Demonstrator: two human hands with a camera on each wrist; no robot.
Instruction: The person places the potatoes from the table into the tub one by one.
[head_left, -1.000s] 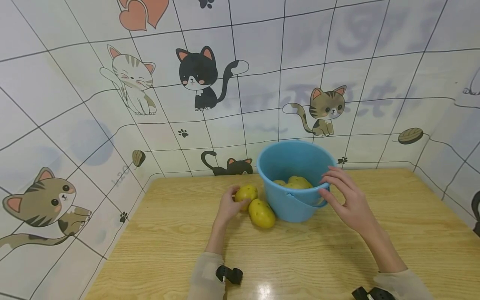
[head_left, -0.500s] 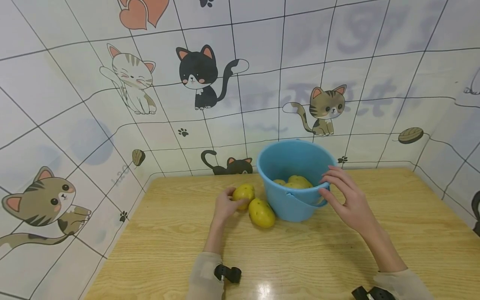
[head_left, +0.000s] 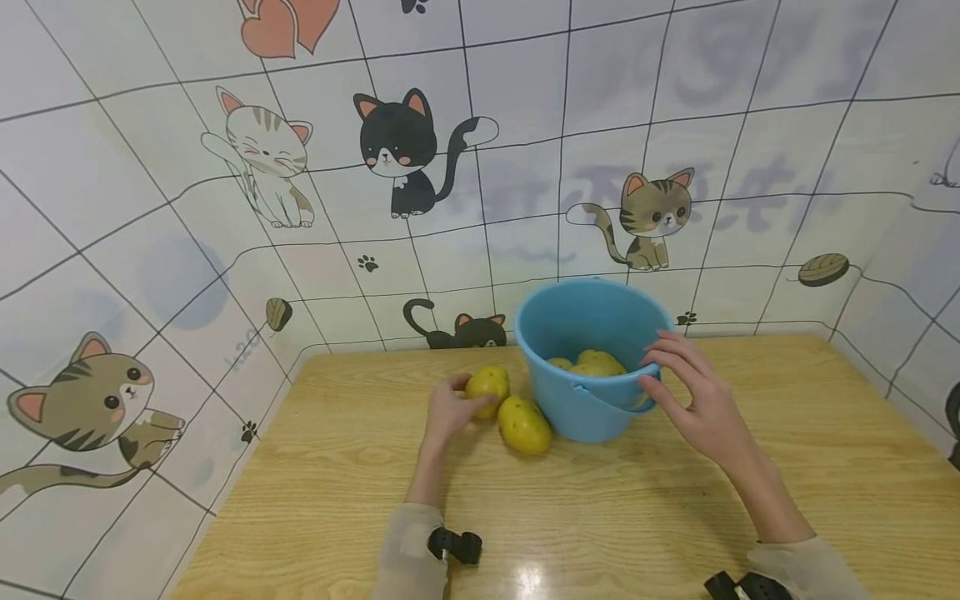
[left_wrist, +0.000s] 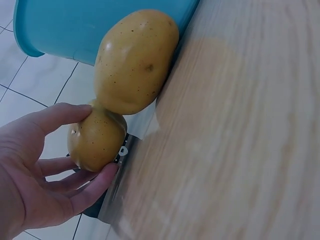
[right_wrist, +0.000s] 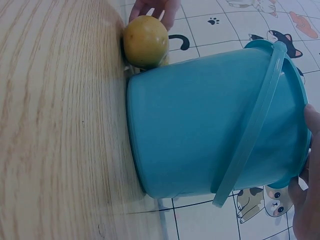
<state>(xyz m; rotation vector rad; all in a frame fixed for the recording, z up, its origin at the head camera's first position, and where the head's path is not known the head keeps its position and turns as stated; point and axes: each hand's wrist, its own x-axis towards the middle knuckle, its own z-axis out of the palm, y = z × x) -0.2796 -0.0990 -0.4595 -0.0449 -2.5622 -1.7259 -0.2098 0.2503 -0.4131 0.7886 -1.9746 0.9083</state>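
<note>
My left hand (head_left: 448, 410) grips a yellow potato (head_left: 489, 388), thumb on the near side and fingers round the far side, as the left wrist view shows. Right beside it on the table lies a second, larger potato (left_wrist: 137, 61), close to the foot of a blue bucket (head_left: 581, 412). Several more potatoes (head_left: 598, 364) lie inside the bucket. On the bucket's right, my right hand (head_left: 697, 400) pinches the rim, with the thumb outside and the fingers over the edge. The bucket stands upright, its handle (right_wrist: 252, 125) hanging down on the near side.
The wooden table (head_left: 600, 517) stretches out in front of and to both sides of the bucket. A wall covering (head_left: 525, 183) with cartoon cats rises right behind the table and along its left and right sides.
My left hand and the potato in it have shifted slightly left, away from the bucket. The right hand, the bucket and the second potato have stayed in place.
</note>
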